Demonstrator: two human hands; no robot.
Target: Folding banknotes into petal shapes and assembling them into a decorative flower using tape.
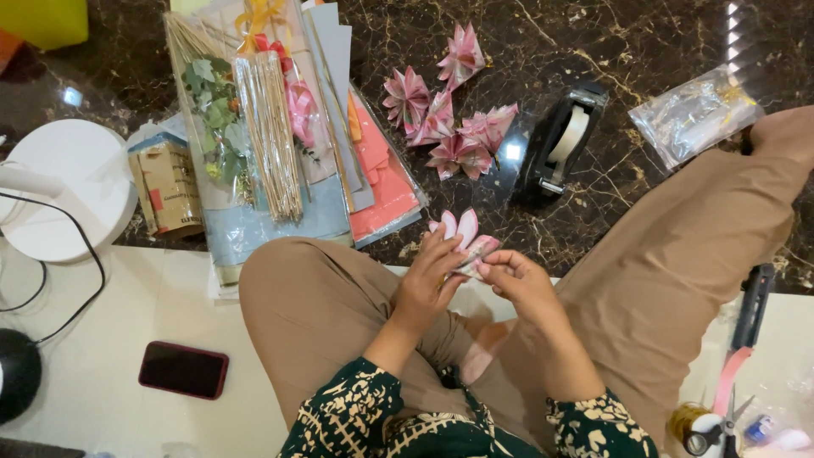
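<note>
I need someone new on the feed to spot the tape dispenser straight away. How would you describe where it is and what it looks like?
Start at the dark marble floor ahead of the seated person's knees. Right of the cluster of pink folded paper flowers and left of a crinkled clear plastic bag lies the tape dispenser. It is the only black, curved thing there, with a pale roll of tape showing in its middle.

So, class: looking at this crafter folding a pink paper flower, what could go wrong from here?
1. Both hands, left hand and right hand, pinch the pink paper flower tightly; its petals might crease or tear.
2. The scissors lie close beside the right leg; a shift could bump them.
3. The phone lies near the left knee and could get knocked.
</note>
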